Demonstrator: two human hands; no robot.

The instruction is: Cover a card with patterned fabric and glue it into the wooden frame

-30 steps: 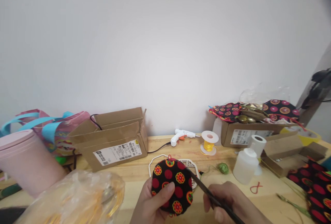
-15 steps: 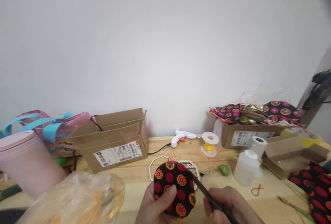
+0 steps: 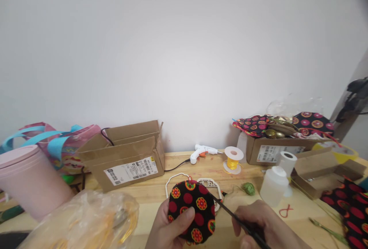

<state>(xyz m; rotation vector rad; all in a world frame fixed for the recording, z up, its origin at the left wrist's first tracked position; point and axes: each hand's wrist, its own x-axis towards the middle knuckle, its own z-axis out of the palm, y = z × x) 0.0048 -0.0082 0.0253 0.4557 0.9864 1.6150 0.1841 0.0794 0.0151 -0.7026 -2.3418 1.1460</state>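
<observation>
Floral fabric (image 3: 200,220) in left hand (image 3: 169,224), probably tweezers (image 3: 236,218) in right hand (image 3: 261,218)

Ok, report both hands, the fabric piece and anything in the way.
Left fingers holding patterned fabric piece. Right fingers gripping dark tool, its far end at the piece's upper right edge. White openwork frame partly hidden behind the piece.

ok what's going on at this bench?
A person's left hand holds a round black patterned cloth piece, thumb across its front. Their right hand holds a slim dark tool, its far end at the piece's upper right edge; contact is unclear. Behind lie a white glue gun and a spool of yellow cord.
</observation>
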